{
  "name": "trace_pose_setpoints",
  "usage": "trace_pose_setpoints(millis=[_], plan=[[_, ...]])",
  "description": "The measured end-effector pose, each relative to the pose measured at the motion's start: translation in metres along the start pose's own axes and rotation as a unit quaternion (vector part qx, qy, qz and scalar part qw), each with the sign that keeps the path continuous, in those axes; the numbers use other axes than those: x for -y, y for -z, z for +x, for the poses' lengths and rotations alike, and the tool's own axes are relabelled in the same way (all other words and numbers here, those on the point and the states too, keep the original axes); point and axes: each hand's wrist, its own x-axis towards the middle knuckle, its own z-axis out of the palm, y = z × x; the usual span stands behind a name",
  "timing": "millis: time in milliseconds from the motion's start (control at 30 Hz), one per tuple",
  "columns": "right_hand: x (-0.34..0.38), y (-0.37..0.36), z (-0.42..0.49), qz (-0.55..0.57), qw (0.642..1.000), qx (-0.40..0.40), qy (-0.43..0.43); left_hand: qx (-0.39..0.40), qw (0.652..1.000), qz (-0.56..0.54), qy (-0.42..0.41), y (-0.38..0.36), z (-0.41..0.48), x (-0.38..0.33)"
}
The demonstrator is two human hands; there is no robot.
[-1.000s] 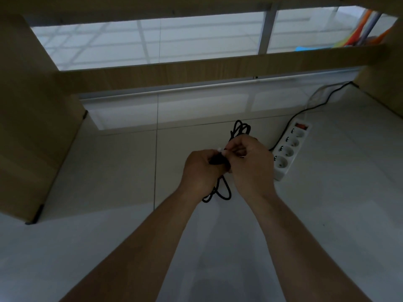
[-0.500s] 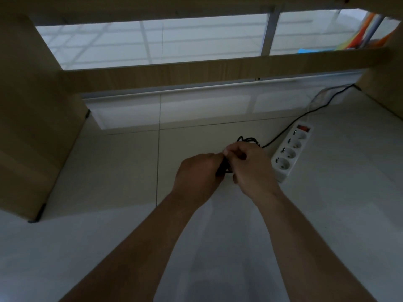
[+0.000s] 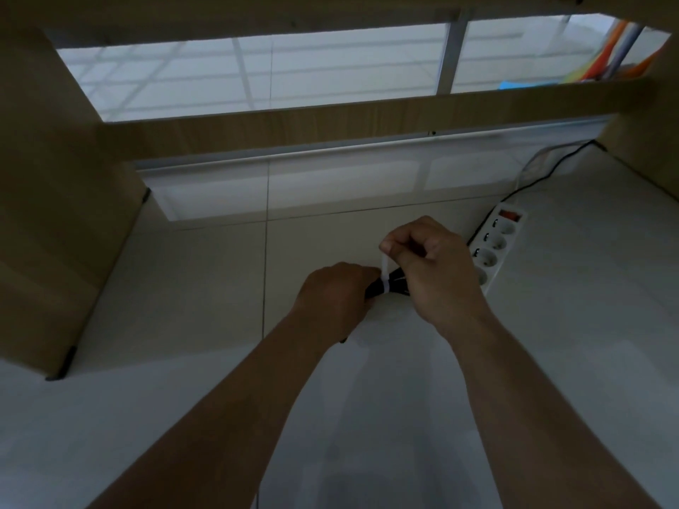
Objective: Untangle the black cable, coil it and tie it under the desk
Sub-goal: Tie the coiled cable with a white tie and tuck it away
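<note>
Head view, under the desk. Light is dim.

Both forearms reach forward over the pale tiled floor (image 3: pixel 191 288). The hands meet above its middle, slightly right of centre.

Left hand (image 3: pixel 336 295): knuckles up, fingers curled round the black cable (image 3: pixel 395 286). The coiled strands come out of the fist on its right side as one tight bundle. Only a short stretch shows between the two hands. The rest is hidden behind them.

A white tie (image 3: pixel 384 279) wraps the bundle just beside the left fist. Its free end stands up from the cable.

Right hand (image 3: pixel 435 268): fingers curled, thumb and forefinger pinching the upper end of the tie. This hand sits above and to the right of the bundle, and its heel covers the bundle's far side. I cannot tell whether the cable touches the floor.

A white power strip (image 3: pixel 496 247) lies on the floor just right of the right hand, with a red switch at its far end. Its thin black lead (image 3: pixel 543 174) runs off toward the far right corner.

Wooden desk side panel (image 3: pixel 55 214) at left. A wooden crossbar (image 3: pixel 330 130) spans the far edge.
</note>
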Motion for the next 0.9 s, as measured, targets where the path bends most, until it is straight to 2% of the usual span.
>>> trace_pose_setpoints(millis=[233, 333, 433, 600, 733, 833, 900], plan=[[0.004, -0.003, -0.003, 0.050, 0.998, -0.034, -0.003, 0.068, 0.997, -0.028, 0.027, 0.014, 0.009, 0.002], [0.002, -0.006, -0.002, 0.044, 0.999, 0.003, -0.021, 0.103, 0.993, -0.044, 0.024, 0.015, 0.005, 0.004], [-0.003, -0.005, -0.001, -0.021, 0.998, 0.057, -0.019, 0.105, 0.993, -0.048, 0.036, 0.008, -0.003, 0.008], [-0.007, 0.003, 0.000, -0.087, 0.991, 0.105, -0.010, 0.108, 0.980, -0.146, 0.080, 0.009, 0.000, 0.007], [-0.005, 0.008, 0.006, -0.131, 0.981, 0.141, -0.007, 0.072, 0.970, -0.201, 0.112, 0.021, 0.007, 0.005], [-0.003, 0.011, 0.019, -0.247, 0.950, 0.184, 0.051, 0.031, 0.974, -0.199, 0.100, 0.032, 0.013, 0.007], [-0.005, 0.014, 0.029, -0.329, 0.922, 0.182, 0.097, 0.011, 0.975, -0.203, 0.090, 0.043, 0.020, 0.011]])
